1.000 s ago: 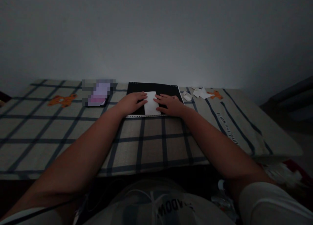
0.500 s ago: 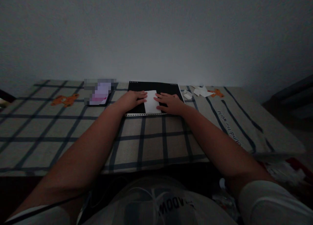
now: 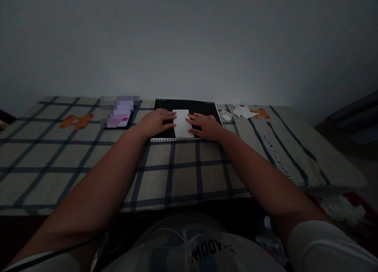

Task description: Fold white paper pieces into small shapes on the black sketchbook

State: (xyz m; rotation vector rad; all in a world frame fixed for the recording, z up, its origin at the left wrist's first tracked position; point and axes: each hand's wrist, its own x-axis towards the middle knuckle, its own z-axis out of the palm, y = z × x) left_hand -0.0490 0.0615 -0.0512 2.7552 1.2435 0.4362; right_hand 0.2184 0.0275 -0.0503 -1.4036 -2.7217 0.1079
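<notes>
A small white piece of paper (image 3: 182,124), upright and roughly rectangular in outline, lies flat on a black notebook (image 3: 191,105) with punched holes along its edges. My left hand (image 3: 157,122) rests on the notebook with fingers spread, its fingertips on the paper's left edge. From the other side, the fingertips of my right hand (image 3: 206,126) touch the paper's right edge, and these fingers are spread too. Neither hand grips anything. Parts of the notebook are hidden under both hands.
A phone (image 3: 122,113) with a lit, partly blurred screen lies to the left of the notebook. Several white paper scraps (image 3: 243,111) are on the right. Everything sits on a checked tablecloth (image 3: 183,173), with a plain wall (image 3: 189,43) behind the table.
The left fingertips have shifted slightly, with the thumb now a little lower at the paper's edge. Paper, notebook and right hand stay nearly in place; the view has moved slightly.
</notes>
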